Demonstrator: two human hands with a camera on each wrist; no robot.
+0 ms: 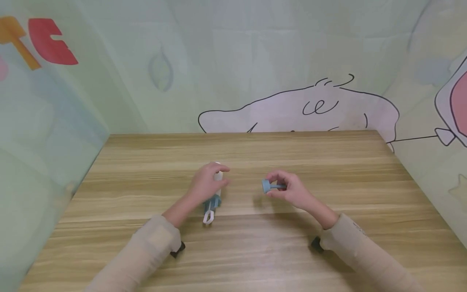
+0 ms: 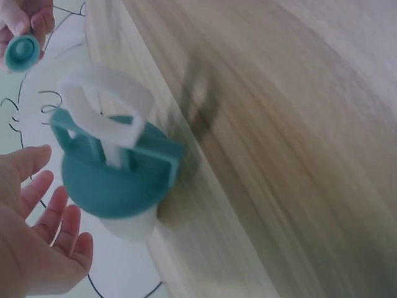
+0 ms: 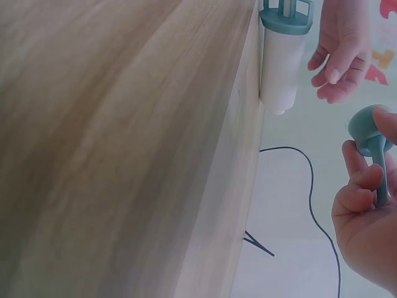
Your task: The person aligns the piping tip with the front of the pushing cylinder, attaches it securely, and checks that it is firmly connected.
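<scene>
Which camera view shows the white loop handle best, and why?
The left wrist view: there the white loop handle is large and unblocked, standing out against the teal top. The head view shows it whole but small. The right wrist view's top edge cuts the loop off.

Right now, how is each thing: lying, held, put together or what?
White tube: lying on its side on the table.
Teal end piece: fitted on the tube's end.
White loop: sticking out of the teal end piece.
Teal cup with a stem: held above the table.
Left hand: holding nothing.
Right hand: holding the teal cup.
</scene>
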